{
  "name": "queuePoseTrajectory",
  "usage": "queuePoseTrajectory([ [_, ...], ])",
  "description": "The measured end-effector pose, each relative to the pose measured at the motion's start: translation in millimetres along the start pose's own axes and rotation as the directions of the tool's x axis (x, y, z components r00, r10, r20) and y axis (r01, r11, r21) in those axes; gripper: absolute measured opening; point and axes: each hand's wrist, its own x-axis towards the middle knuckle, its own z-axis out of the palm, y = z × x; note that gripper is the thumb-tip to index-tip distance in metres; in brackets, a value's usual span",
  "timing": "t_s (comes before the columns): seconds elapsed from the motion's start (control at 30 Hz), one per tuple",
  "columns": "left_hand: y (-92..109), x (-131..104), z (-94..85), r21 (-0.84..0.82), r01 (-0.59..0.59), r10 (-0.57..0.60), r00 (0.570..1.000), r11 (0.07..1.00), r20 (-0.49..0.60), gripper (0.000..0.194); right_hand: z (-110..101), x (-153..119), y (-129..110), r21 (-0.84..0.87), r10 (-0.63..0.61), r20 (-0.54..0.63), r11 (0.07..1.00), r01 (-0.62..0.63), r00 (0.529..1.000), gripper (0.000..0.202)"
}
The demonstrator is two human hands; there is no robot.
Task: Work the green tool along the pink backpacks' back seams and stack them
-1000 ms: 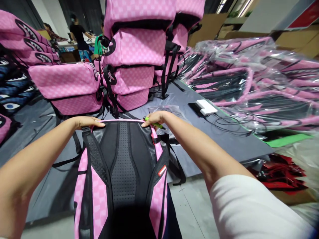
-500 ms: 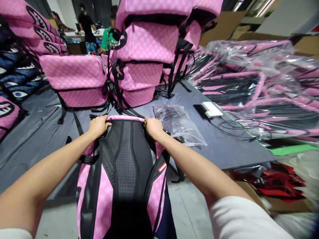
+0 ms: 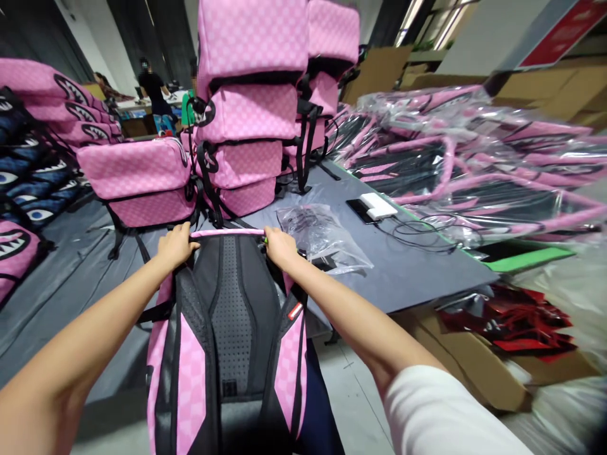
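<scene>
A pink checkered backpack [image 3: 232,328] stands upright before me, its black padded back and shoulder straps turned my way. My left hand [image 3: 175,246] is closed on its top left corner. At the top right corner, my right hand [image 3: 281,248] grips the edge, with a bit of bright green showing beside the fingers. Pink trim runs along the top between both hands. Just beyond my right hand lies a clear plastic bag [image 3: 322,234] on the grey table [image 3: 374,265]. The far side of the backpack is hidden.
Stacked pink backpacks [image 3: 256,114] rise behind, with another pair [image 3: 137,170] to their left. Shark-face bags [image 3: 38,183] pile up far left. A phone [image 3: 361,212] with a white block and cable lies right, near plastic-wrapped bags [image 3: 474,158]. A cardboard box [image 3: 469,360] stands below the table edge.
The view has tilted up and turned slightly right, so things appear lower and further left. Both hands keep their hold on the backpack's top corners.
</scene>
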Motion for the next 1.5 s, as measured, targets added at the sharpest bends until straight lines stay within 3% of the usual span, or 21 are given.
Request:
queuePoseTrajectory([
  [0.07, 19.9, -16.1, -15.5, 0.001, -0.141, 0.140, 0.984, 0.990, -0.113, 0.065, -9.4, -22.1, 1.7, 0.012, -0.025, -0.040, 1.000, 0.026, 0.999, 0.033],
  [0.1, 34.0, -26.3, -20.4, -0.009, -0.258, 0.253, 0.954, 0.966, -0.160, 0.061, -12.9, -34.4, 1.4, 0.016, -0.061, -0.062, 0.998, 0.062, 0.996, 0.035],
  [0.17, 66.2, -49.1, -20.2, -0.048, -0.516, 0.499, 0.844, 0.855, -0.195, 0.046, -15.6, -60.5, -0.8, 0.014, -0.186, -0.079, 0.982, 0.187, 0.979, 0.037],
  [0.23, 93.0, -71.7, -5.1, -0.097, -0.686, 0.670, 0.726, 0.721, -0.155, 0.041, -11.3, -88.4, -0.3, 0.003, -0.341, -0.014, 0.940, 0.341, 0.940, 0.033],
  [0.3, 103.7, -91.2, 21.1, -0.117, -0.762, 0.755, 0.647, 0.637, -0.109, 0.046, -1.3, -118.1, 9.5, 0.005, -0.414, 0.139, 0.909, 0.417, 0.900, 0.028],
  [0.37, 96.2, -105.6, 49.1, -0.103, -0.793, 0.788, 0.609, 0.601, -0.094, 0.053, 10.2, -147.8, 29.9, 0.002, -0.331, 0.286, 0.939, 0.345, 0.899, 0.023],
  [0.43, 79.7, -114.2, 68.5, -0.079, -0.792, 0.786, 0.611, 0.605, -0.097, 0.057, 19.0, -173.3, 53.6, -0.016, -0.185, 0.356, 0.979, 0.204, 0.916, 0.023],
  [0.53, 66.1, -116.4, 70.6, -0.064, -0.776, 0.769, 0.631, 0.628, -0.105, 0.055, 25.2, -193.3, 71.2, 0.008, -0.121, 0.320, 0.992, 0.125, 0.940, 0.026],
  [0.63, 82.8, -105.2, 50.7, -0.020, -0.797, 0.787, 0.600, 0.604, -0.147, 0.051, 27.2, -189.8, 55.7, 0.076, -0.217, 0.258, 0.976, 0.204, 0.942, 0.025],
  [0.77, 123.4, -75.8, 30.3, 0.081, -0.840, 0.834, 0.515, 0.537, -0.198, 0.055, 29.6, -179.1, 19.9, 0.075, -0.316, 0.212, 0.949, 0.307, 0.925, 0.020],
  [0.93, 152.5, -51.8, 34.1, 0.156, -0.862, 0.876, 0.477, 0.483, -0.076, 0.069, 40.1, -182.7, 3.8, 0.042, -0.341, 0.192, 0.940, 0.339, 0.920, 0.023],
  [1.1, 155.0, -57.3, 43.9, 0.093, -0.926, 0.931, 0.364, 0.365, -0.027, 0.063, 56.9, -185.6, -3.6, -0.028, -0.264, 0.171, 0.962, 0.273, 0.949, 0.024],
  [1.17, 144.5, -49.7, 40.7, 0.104, -0.908, 0.913, 0.403, 0.407, -0.059, 0.062, 62.3, -187.2, -4.3, -0.031, -0.259, 0.154, 0.963, 0.267, 0.954, 0.023],
  [1.27, 121.7, -27.7, 31.0, 0.115, -0.824, 0.831, 0.543, 0.554, -0.119, 0.064, 66.1, -191.2, 2.5, 0.026, -0.260, 0.166, 0.965, 0.260, 0.951, 0.026],
  [1.33, 109.6, -19.2, 26.2, 0.091, -0.778, 0.781, 0.607, 0.622, -0.146, 0.067, 65.6, -193.1, 12.3, 0.127, -0.234, 0.178, 0.969, 0.214, 0.956, 0.030],
  [1.37, 106.2, -19.6, 25.4, 0.077, -0.773, 0.774, 0.616, 0.630, -0.146, 0.068, 64.2, -193.3, 18.2, 0.216, -0.210, 0.172, 0.961, 0.171, 0.963, 0.028],
  [1.43, 104.6, -29.3, 26.6, 0.072, -0.792, 0.793, 0.595, 0.606, -0.131, 0.066, 58.8, -191.3, 29.9, 0.475, -0.132, 0.119, 0.878, 0.061, 0.984, 0.022],
  [1.5, 107.5, -45.8, 30.2, 0.108, -0.819, 0.825, 0.552, 0.564, -0.119, 0.061, 49.8, -186.2, 39.0, 0.751, -0.019, 0.041, 0.660, -0.018, 0.999, 0.035],
])
